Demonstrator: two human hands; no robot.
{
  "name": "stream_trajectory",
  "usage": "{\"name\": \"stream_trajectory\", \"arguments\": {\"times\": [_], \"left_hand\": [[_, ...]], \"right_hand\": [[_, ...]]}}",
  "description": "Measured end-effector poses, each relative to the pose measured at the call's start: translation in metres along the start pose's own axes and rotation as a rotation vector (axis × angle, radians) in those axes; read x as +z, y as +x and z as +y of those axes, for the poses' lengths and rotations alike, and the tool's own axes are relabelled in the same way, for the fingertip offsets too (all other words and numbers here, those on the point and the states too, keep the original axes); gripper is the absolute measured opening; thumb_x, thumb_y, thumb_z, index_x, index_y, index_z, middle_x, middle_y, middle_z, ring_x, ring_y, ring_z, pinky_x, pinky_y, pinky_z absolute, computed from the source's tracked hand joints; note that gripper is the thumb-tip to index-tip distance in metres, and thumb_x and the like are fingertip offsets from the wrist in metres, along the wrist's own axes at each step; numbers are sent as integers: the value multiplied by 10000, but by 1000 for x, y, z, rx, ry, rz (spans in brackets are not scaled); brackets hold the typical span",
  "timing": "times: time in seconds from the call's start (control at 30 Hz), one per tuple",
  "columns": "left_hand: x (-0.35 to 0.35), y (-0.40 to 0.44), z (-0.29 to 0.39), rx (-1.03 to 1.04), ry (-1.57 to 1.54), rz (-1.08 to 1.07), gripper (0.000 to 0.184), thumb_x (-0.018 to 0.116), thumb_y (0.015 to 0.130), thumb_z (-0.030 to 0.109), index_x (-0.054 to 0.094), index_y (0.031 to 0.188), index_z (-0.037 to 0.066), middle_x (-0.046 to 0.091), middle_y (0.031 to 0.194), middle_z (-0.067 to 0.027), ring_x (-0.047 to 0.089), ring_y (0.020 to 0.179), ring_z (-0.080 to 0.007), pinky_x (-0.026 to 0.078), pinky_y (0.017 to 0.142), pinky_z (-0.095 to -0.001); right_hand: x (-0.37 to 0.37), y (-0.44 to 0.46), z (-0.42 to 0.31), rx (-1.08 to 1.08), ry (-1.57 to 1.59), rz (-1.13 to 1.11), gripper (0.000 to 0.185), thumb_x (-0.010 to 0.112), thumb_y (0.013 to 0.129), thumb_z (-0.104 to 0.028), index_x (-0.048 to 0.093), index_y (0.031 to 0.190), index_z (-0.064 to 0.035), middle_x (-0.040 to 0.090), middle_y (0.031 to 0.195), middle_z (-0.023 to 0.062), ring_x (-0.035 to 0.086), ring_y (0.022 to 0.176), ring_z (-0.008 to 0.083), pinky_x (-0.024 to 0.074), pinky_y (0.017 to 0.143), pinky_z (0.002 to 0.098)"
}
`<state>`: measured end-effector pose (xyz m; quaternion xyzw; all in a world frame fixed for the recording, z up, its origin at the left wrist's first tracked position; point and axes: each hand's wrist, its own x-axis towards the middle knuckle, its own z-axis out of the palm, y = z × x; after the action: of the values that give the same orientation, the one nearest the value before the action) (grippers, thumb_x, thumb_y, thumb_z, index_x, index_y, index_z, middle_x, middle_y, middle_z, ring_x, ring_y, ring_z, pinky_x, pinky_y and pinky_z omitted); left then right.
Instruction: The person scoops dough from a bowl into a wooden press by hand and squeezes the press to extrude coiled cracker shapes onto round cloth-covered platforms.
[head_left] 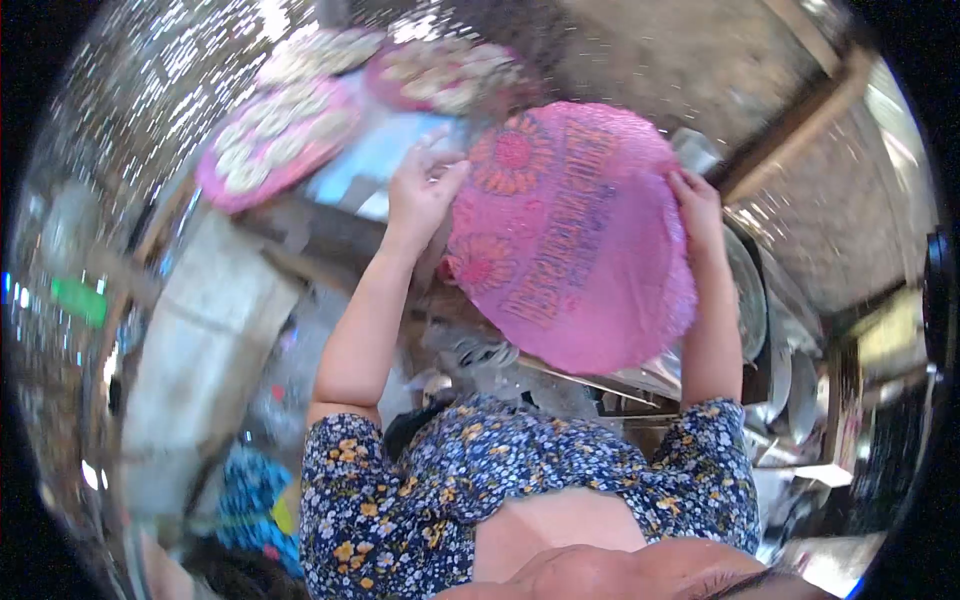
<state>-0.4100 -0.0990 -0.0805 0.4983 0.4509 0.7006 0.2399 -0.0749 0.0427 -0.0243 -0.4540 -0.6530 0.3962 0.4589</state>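
A round flat board covered in pink plastic (620, 250), printed with orange flowers and lettering, is held up in front of me. My right hand (698, 208) grips its right edge, thumb on the near face. My left hand (425, 188) is just beside the upper left edge, fingers loosely bent and apart, with nothing visible in them. Past my left hand, a pink round tray (350, 125) carries several pale, flat rounds. Another pink round tray (385, 90) with similar pieces lies farther back, blurred.
A light blue surface (365, 165) lies under the trays. At the right, a wooden post (800, 125) slants beside a wall, with metal basins (800, 395) below. A pale plank (200, 350) stands at the left. Blue patterned cloth (255, 495) is at lower left.
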Motion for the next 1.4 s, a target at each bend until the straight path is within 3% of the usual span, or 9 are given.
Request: {"name": "stream_trajectory", "arguments": {"times": [0.23,0.37,0.47,0.57,0.8,0.83,1.13,1.23,1.4], "left_hand": [[57,5,23,-59,-83,-45,460,625,797,71,464,1227,50,542,1098,-49,521,940,-145,425,841,-292],[86,-51,-37,-165,162,-128,541,676,755,99,452,1240,10,499,1170,-122,484,992,-194,405,875,-336],[106,-81,-10,-543,-128,-33,599,687,744,99,413,1272,29,449,1203,-133,484,975,-205,423,857,-331],[123,-89,19,-572,-211,-171,614,664,763,83,373,1301,24,355,1304,-115,473,1034,-193,416,868,-340],[134,-72,16,-305,97,-278,614,685,742,87,398,1285,71,362,1267,-70,474,958,-176,435,824,-321],[135,-70,1,-244,159,-275,628,720,713,121,416,1260,81,365,1252,-89,480,929,-173,493,661,-260],[146,-71,3,-268,316,-228,560,674,719,69,454,1234,49,448,1168,-87,486,902,-156,471,689,-252],[141,-75,9,-167,388,-176,492,650,716,45,503,1185,65,466,1131,-84,505,879,-169,479,674,-258],[151,-84,-5,17,482,-19,464,615,727,-7,506,1175,46,482,1091,-103,505,879,-169,480,703,-264]], "right_hand": [[-89,-18,35,130,-358,583,337,606,793,-270,629,997,-2,645,904,188,618,835,278,458,750,343],[-118,-50,84,283,-488,621,298,592,785,-306,659,966,-80,639,914,186,612,870,321,459,770,383],[-130,-74,75,293,-632,603,289,584,781,-325,668,951,-107,641,912,171,608,879,327,458,783,402],[-144,-79,51,294,-735,590,285,577,782,-324,668,952,-114,640,913,171,605,880,333,459,791,408],[-159,-56,53,310,-799,581,298,595,776,-330,660,1003,-148,643,920,156,612,882,316,470,793,390],[-158,-57,51,318,-841,533,312,595,775,-336,653,1021,-153,642,926,154,610,889,314,470,797,389],[-179,-72,23,-28,-405,221,511,614,742,2,493,1235,-56,594,1116,113,587,980,196,448,850,291],[-161,-78,5,-283,-280,346,454,620,760,-118,520,1201,-87,588,1106,166,586,992,281,443,861,337],[-179,-78,61,-136,-597,262,418,615,768,-138,531,1172,-67,564,1118,184,567,964,356,456,840,377]]}}
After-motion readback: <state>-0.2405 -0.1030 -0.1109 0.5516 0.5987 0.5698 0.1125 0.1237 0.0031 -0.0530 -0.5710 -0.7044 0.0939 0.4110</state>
